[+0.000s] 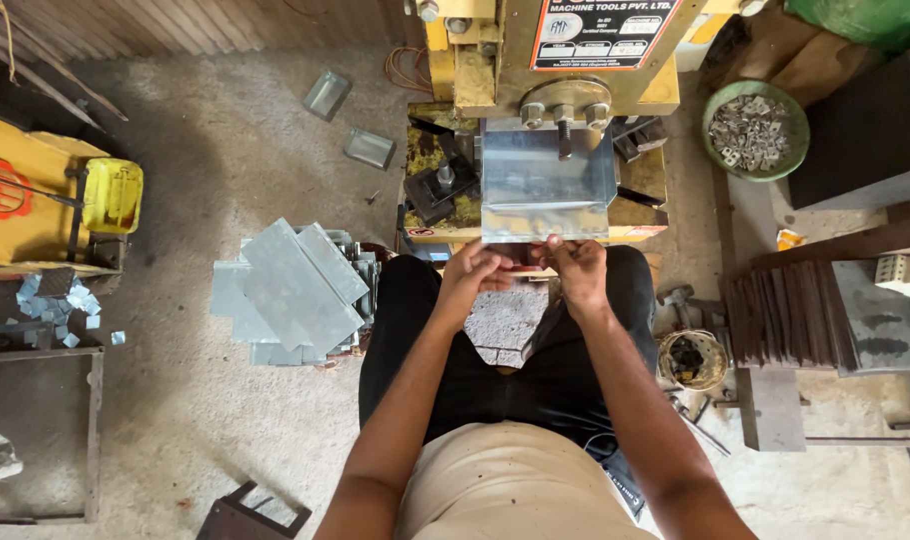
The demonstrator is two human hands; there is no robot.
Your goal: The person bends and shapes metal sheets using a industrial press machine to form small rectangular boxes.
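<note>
A folded grey sheet-metal piece (545, 185) sits in the yellow press machine (565, 60), its near edge bent down toward me. My left hand (472, 272) and my right hand (576, 265) are close together just below that near edge, fingers pinching at its lower lip. Whether both actually grip the metal is hard to tell; the fingertips touch it. I sit with my knees under the hands.
A stack of flat grey metal sheets (293, 290) lies at my left. A green bowl of small metal parts (755, 128) is at the upper right. Two bent metal pieces (327, 94) lie on the floor. A small tin (691, 358) stands at my right.
</note>
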